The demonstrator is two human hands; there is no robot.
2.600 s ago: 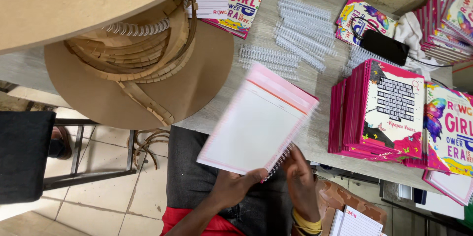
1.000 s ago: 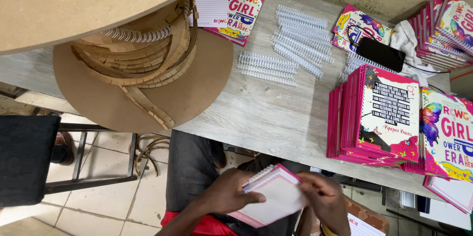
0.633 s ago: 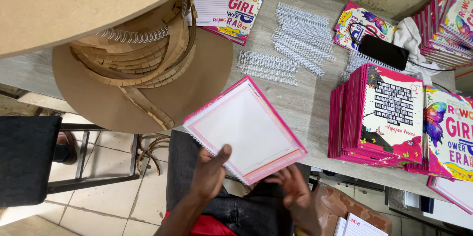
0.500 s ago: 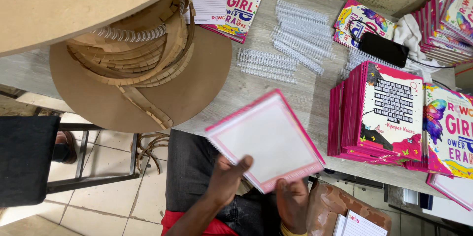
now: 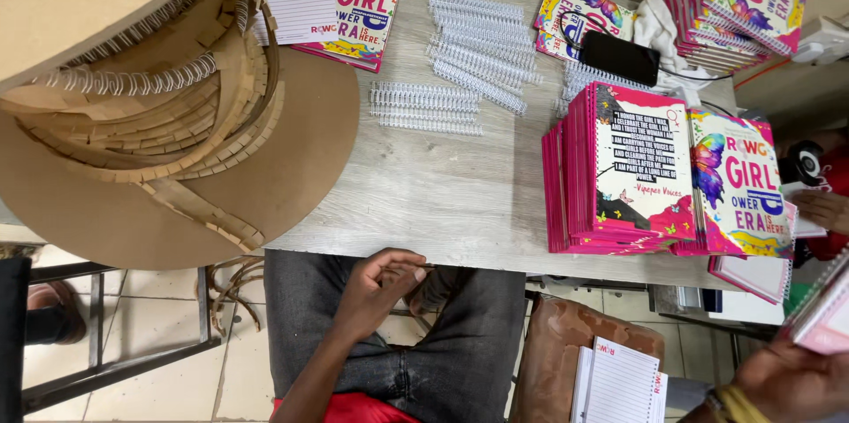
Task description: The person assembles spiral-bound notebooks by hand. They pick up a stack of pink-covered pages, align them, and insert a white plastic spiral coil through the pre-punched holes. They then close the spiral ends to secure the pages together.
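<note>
Your left hand (image 5: 376, 286) rests loosely curled on your lap just below the near edge of the grey wood-grain bench (image 5: 442, 202), gripping nothing; your right hand (image 5: 783, 379) is far out to the right of the bench, at the frame's lower corner, closed on the pink-edged spiral-bound notebook (image 5: 822, 317), of which only a corner shows.

Risks, as judged from this layout:
- the notebook is held off the bench with one hand, over the floor; a loose grip could drop it and bend the wire spine;
- the tall pink stack of bound notebooks (image 5: 619, 171) sits at the bench's near edge, leaning slightly; adding another carelessly could tip it toward your lap;
- the loose white wire binding coils (image 5: 460, 60) lie mid-bench, behind that stack; a sweeping arm could scatter or tangle them;
- the black phone (image 5: 619, 58), perched on a cover behind the stack, could slide off if nudged.
</note>
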